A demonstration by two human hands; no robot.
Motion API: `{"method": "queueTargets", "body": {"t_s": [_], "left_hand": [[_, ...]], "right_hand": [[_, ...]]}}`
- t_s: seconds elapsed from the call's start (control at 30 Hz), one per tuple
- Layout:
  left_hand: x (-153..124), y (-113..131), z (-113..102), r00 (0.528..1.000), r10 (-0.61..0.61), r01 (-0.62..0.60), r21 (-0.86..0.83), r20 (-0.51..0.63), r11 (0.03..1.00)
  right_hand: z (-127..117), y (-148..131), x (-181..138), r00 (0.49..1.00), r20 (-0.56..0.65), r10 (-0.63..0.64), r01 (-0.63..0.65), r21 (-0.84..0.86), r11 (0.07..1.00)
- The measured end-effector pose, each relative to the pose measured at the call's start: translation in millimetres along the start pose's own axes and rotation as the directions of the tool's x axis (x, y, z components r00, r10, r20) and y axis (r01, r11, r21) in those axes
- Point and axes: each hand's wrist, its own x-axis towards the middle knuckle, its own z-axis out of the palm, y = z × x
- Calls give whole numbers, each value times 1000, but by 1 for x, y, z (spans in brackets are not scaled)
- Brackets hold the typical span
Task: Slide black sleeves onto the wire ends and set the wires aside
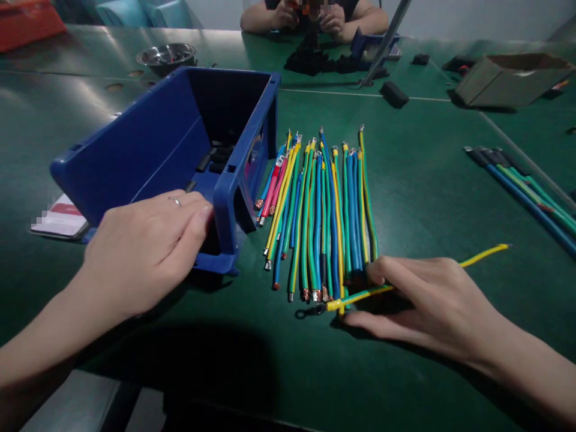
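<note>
My left hand (150, 252) reaches over the low front of a blue plastic bin (162, 135), its fingertips hidden inside. Short black sleeves (220, 157) lie on the bin's floor. My right hand (432, 306) is curled over a yellow-green wire (364, 294), which passes under the fingers and sticks out behind the hand. A ring terminal (308, 312) is on its left end. Thumb and index finger stand apart at the lower right of a row of cut wires (315, 228), yellow-green, blue and red, many with metal lugs at the far end.
Wires with black-sleeved ends (517, 174) lie at the right. Behind are a metal bowl (166, 57), a cardboard box (513, 78), a black block (394, 94) and a slanted metal post (384, 45). Another person's hands (310, 15) are across the green table (418, 168).
</note>
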Motion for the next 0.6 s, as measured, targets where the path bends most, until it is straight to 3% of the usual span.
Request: {"method": "queueTargets", "body": {"t_s": [0.3,0.47,0.6], "left_hand": [[-2,-1,5,993,70,-72,-22,-94,997],[5,4,3,992,14,-21,-60,-127,998],[5,-6,12,989,17,-30,-91,-150,995]], "right_hand": [[6,-9,-1,999,-25,45,-46,-18,999],[4,-8,4,1000,1,28,-28,8,1000],[3,-10,5,999,-9,41,-41,-3,999]]}}
